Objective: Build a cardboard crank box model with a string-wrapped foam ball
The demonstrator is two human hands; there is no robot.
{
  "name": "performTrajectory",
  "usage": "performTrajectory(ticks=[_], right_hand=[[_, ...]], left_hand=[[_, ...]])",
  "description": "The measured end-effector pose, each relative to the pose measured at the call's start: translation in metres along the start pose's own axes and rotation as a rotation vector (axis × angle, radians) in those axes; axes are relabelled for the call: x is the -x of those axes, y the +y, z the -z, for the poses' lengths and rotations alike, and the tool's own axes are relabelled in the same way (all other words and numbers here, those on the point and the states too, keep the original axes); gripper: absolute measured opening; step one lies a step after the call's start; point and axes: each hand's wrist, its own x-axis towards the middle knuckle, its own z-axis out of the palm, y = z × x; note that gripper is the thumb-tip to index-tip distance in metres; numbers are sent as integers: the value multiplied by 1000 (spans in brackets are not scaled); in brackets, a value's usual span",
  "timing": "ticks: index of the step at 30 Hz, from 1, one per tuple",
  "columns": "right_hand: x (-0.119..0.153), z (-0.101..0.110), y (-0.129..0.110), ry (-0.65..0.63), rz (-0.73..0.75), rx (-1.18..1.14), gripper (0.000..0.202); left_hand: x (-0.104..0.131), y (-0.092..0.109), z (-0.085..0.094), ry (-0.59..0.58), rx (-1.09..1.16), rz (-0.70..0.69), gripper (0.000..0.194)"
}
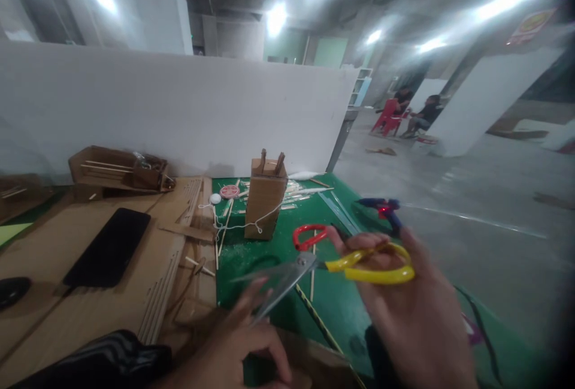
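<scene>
My right hand (404,311) grips a pair of scissors (302,262) with one yellow and one red handle loop. Their metal blades are spread and point down to the left. My left hand (247,341) is beside the blade tips, its fingers bent and apart, with nothing visible in them; one finger overlaps a blade in the view. Beyond the scissors, an upright cardboard box (265,206) has two brown prongs on top. White string (233,227) trails across its front from a small white ball (215,198).
The green table (238,257) carries thin sticks and a blue glue gun (381,206) with a red light. Cardboard sheets (121,305) on the left hold a black phone (110,248) and a cardboard assembly (119,170). A white partition (179,107) stands behind; people (424,116) sit far right.
</scene>
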Motion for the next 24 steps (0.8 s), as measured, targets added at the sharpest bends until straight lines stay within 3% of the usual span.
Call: performTrajectory(ticks=[3, 6, 9, 14, 17, 19, 21, 22, 24], right_hand=[[14, -3, 23, 169, -185, -247, 29], [23, -6, 41, 155, -348, -268, 27], [29, -4, 50, 76, -384, -220, 28], [30, 18, 46, -218, -258, 161, 42], [23, 33, 38, -463, -262, 366, 41], [19, 37, 34, -698, -351, 444, 34], [18, 34, 32, -911, -490, 482, 47], [19, 30, 32, -984, -564, 481, 53], [23, 20, 32, -1012, -626, 533, 59]], left_hand=[[-4, -5, -7, 204, 34, -25, 26], [-3, -10, -9, 327, 101, -51, 25], [0, -12, -7, 389, 179, -74, 26], [5, 2, 14, 458, 361, -28, 25], [8, 13, 28, 426, 370, -133, 17], [10, 20, 32, 335, 377, -194, 13], [11, 25, 32, 255, 410, -204, 11], [11, 26, 32, 234, 432, -198, 11], [11, 28, 32, 221, 464, -166, 12]])
